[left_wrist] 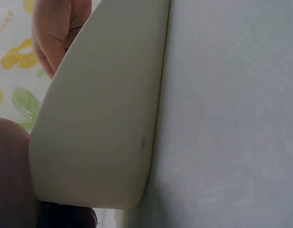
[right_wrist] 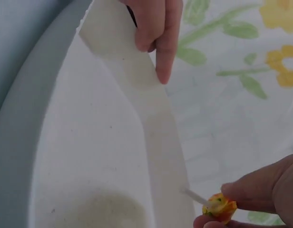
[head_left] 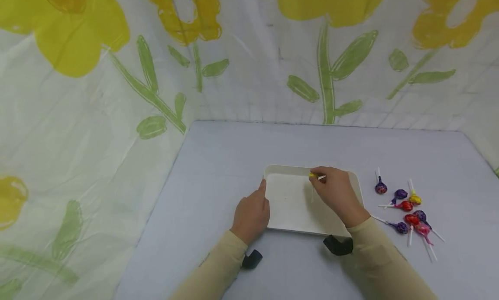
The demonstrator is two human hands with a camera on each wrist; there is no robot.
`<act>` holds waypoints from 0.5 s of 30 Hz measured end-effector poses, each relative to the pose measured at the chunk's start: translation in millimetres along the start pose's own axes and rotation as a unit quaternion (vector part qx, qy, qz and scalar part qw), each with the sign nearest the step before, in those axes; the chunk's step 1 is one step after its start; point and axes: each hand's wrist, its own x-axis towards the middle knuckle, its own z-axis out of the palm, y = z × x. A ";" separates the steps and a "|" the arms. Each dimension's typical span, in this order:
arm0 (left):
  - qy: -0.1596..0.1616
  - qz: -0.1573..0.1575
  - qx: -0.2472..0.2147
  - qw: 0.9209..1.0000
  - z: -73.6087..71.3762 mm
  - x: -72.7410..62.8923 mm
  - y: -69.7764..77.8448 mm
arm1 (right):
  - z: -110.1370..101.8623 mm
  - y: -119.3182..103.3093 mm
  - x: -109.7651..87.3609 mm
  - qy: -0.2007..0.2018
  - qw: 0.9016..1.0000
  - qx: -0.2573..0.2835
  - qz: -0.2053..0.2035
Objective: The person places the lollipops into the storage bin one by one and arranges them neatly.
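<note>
A shallow white rectangular tray [head_left: 288,204] lies on the table, its near wall filling much of the left wrist view. At its left edge my left hand [head_left: 251,211] holds the rim, the index finger stretched along it. Over the tray's far right part, my right hand [head_left: 337,191] pinches a yellow lollipop [right_wrist: 220,207] by its wrapped candy head between thumb and fingers. Its white stick [head_left: 312,195] points down toward the tray floor in the head view. No other lollipop shows inside the tray.
Right of the tray lies a loose group of wrapped lollipops: purple [head_left: 400,194], red [head_left: 406,205], yellow [head_left: 415,199] and pink [head_left: 422,229], sticks pointing various ways. A flower-printed cloth [head_left: 249,87] hangs behind the pale table [head_left: 218,161]. Black wrist mounts [head_left: 338,245] sit under both wrists.
</note>
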 end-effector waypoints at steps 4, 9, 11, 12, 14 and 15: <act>0.002 -0.001 -0.010 1.000 0.9 -0.4 -0.3 | 7.5 -1.1 5.8 -0.017 1.000 0.011 0.001; 0.001 -0.002 -0.013 1.000 2.3 -0.2 -0.5 | 16.7 -2.9 12.0 -0.029 0.999 0.016 0.008; 0.002 -0.004 -0.010 1.000 1.9 -0.1 -0.4 | 20.9 -4.4 14.6 -0.039 0.999 0.021 0.020; 0.003 -0.004 -0.008 1.000 1.3 -0.1 -0.1 | 22.9 -5.3 15.9 -0.044 0.998 0.023 0.026; 0.004 -0.003 -0.008 1.000 0.5 0.1 0.6 | 26.8 -7.0 17.9 -0.053 0.998 0.025 0.036; 0.003 -0.002 -0.009 1.000 0.0 0.3 1.1 | 28.3 -7.7 18.9 -0.055 0.997 0.026 0.038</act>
